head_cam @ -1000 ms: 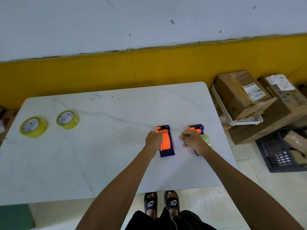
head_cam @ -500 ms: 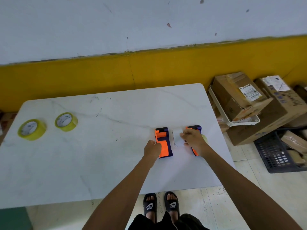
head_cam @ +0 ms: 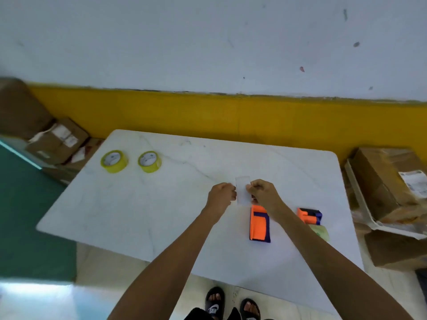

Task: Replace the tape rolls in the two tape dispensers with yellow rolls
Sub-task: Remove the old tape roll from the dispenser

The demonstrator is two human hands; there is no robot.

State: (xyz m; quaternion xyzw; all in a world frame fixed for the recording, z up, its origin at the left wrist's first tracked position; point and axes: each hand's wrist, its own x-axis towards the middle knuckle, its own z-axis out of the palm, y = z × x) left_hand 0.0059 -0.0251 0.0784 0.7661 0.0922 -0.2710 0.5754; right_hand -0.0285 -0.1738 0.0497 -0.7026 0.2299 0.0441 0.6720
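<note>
Head view: we see a white marble-patterned table [head_cam: 161, 204]; two orange-and-purple plastic tape dispensers [head_cam: 259, 224] [head_cam: 309, 215] near its right edge; two yellow tape rolls [head_cam: 114, 161] [head_cam: 149, 161] at its far left corner; our left hand [head_cam: 221, 195] and right hand [head_cam: 262, 195] pinch a clear tape strip [head_cam: 243, 191] between them.

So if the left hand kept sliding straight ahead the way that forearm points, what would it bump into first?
The left hand points up and right, and its grip already touches the clear tape strip held with the right hand. Past that lies bare table to the far edge, though depth is hard to judge.
</note>
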